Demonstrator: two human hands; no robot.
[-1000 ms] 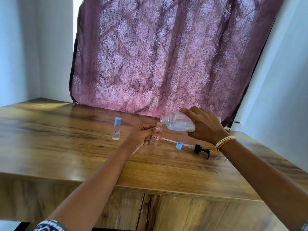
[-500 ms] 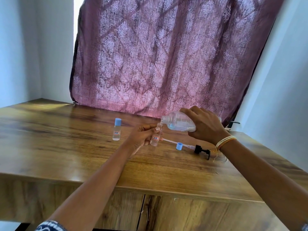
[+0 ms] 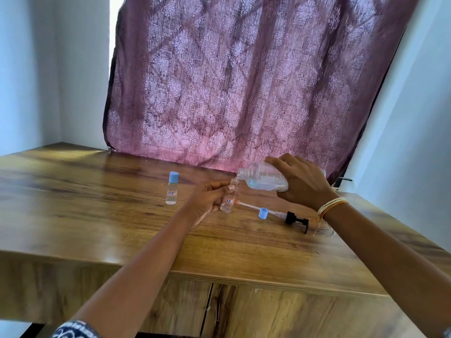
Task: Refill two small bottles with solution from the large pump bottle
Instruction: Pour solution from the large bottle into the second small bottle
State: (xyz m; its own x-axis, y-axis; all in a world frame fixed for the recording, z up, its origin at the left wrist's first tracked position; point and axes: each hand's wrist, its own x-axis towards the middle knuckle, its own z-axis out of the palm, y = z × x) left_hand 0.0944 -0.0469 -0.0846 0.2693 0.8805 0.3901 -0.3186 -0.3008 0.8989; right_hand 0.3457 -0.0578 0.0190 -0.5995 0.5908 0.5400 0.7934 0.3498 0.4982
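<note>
Head view shows me my left hand [image 3: 210,198] with its fingers curled round a small open bottle [image 3: 229,200], held upright just above the tabletop [image 3: 97,215]. My right hand [image 3: 301,182] grips the large bottle [image 3: 261,180] from above, fingers wrapped over it, tipped on its side with its mouth touching the small bottle's neck. Clear liquid lies along its lower side. Near these, to the right, a blue cap [image 3: 263,213] sits beside the black pump head [image 3: 296,219], which lies flat. Left of my hands stands a second small bottle [image 3: 172,189], capped in blue.
</note>
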